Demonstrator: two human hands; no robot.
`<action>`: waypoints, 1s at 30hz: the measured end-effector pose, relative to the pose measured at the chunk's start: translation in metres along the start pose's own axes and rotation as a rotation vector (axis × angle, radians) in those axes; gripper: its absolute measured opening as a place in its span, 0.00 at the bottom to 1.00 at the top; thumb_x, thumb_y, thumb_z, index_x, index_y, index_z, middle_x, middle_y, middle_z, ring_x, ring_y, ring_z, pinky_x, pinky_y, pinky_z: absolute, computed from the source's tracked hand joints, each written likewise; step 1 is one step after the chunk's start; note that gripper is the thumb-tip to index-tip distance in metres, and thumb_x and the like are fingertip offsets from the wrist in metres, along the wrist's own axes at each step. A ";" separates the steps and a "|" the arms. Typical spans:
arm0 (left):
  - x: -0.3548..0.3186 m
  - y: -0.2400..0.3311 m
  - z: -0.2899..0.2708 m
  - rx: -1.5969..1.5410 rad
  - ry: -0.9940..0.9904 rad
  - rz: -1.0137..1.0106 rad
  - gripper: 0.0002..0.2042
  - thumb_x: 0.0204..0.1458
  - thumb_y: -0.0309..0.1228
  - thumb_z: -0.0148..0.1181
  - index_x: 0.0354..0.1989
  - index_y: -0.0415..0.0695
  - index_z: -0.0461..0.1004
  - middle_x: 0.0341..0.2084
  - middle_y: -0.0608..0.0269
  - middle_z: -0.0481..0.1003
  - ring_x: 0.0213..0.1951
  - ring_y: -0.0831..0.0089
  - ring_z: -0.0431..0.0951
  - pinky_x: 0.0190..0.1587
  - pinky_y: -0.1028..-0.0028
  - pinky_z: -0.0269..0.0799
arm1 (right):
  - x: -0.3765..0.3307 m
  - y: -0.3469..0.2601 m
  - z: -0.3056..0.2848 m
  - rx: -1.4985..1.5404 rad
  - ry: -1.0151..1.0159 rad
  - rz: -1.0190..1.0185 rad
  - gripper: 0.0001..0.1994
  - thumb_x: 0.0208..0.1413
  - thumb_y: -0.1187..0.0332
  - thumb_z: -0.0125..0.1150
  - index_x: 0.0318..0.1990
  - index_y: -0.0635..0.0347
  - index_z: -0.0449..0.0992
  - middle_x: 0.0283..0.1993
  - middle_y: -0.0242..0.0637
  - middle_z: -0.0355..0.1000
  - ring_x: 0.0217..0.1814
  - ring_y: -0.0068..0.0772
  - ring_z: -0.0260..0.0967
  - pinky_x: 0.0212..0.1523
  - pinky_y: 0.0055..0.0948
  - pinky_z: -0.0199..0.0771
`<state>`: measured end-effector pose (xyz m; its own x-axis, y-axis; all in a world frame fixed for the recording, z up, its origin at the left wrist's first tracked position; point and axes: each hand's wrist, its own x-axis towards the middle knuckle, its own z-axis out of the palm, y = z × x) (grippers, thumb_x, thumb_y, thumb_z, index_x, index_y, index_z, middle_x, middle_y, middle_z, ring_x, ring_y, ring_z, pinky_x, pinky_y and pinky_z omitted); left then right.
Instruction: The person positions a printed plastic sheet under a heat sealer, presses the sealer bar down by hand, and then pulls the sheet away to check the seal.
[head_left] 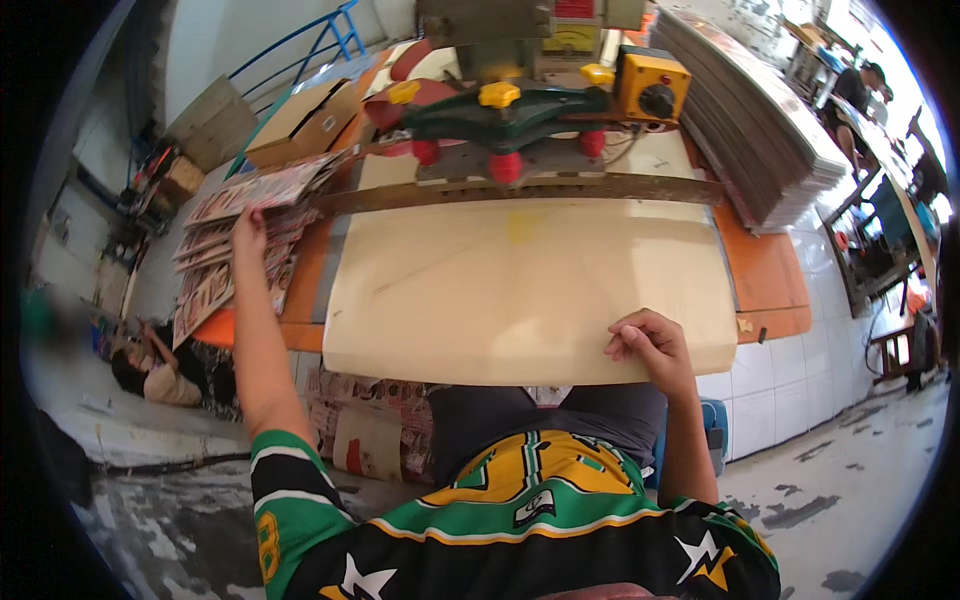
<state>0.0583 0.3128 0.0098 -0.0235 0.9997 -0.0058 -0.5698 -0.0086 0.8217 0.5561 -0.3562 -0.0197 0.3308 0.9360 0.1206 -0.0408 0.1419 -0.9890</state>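
My left hand [250,234] reaches to the pile at the left, its fingers closed at the near edge of a top printed sheet [240,200]. Below it lie more printed sheets [212,288] in an uneven stack. My right hand [652,346] hangs over the near right part of a cream board [530,290], fingers curled together, with nothing visible in them. The board covers the middle of an orange table [770,285]. Across its far side runs a long metal bar [640,189], under a dark green press head [505,118] with yellow knobs and red feet.
A yellow control box [652,85] with a black knob sits beside the press. At the right rises a tall stack of flat boards [750,115]. An open cardboard box [303,122] stands behind the printed sheets. Other people [165,375] are at far left and far right.
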 end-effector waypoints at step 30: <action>-0.377 -0.081 0.116 0.539 -0.292 0.249 0.09 0.68 0.34 0.57 0.46 0.41 0.74 0.22 0.66 0.73 0.18 0.84 0.65 0.21 0.83 0.59 | 0.004 -0.005 -0.002 0.045 -0.028 0.014 0.12 0.71 0.66 0.56 0.46 0.69 0.78 0.35 0.36 0.79 0.37 0.23 0.77 0.42 0.26 0.78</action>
<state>0.2084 -0.0603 0.0111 0.1658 0.9350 0.3136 -0.0832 -0.3036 0.9492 0.5594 -0.3540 -0.0146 0.3031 0.9467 0.1094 -0.0880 0.1421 -0.9859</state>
